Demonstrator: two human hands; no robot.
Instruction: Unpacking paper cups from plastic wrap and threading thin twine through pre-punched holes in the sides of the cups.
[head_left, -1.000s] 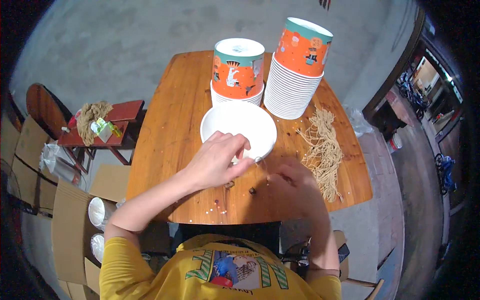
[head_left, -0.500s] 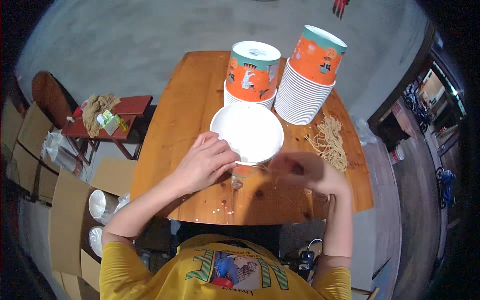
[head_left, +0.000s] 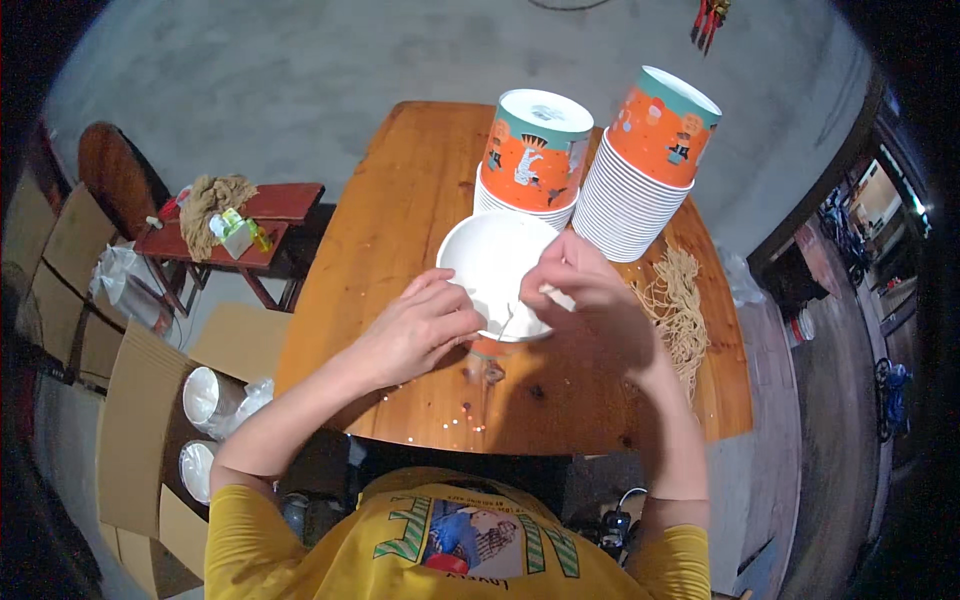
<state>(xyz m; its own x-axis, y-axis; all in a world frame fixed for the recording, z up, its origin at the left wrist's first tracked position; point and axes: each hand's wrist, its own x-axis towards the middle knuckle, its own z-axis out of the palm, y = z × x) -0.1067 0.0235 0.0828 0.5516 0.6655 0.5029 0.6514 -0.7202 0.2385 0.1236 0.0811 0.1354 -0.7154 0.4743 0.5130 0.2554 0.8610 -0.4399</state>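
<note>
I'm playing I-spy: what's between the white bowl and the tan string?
In the head view, the right hand is between the white bowl and the tan string, partly covering the bowl.

A paper tub (head_left: 480, 245) shows a plain white interior, with a sliver of orange beneath its rim, against a honey-brown bench (head_left: 380, 240) marked by darker knots and pale specks. The shorter tub stack (head_left: 535, 165) and the taller tub stack (head_left: 640, 180) are both topped in bright orange with teal-green bands, white bases and small printed figures; the taller one's white rims form close stripes. Beige twine (head_left: 680, 310) adds a muted note beside a yellow shirt (head_left: 460, 550) printed with green-and-white striped lettering and a blue-and-red panel, before a mottled grey wall (head_left: 300, 110).
</note>
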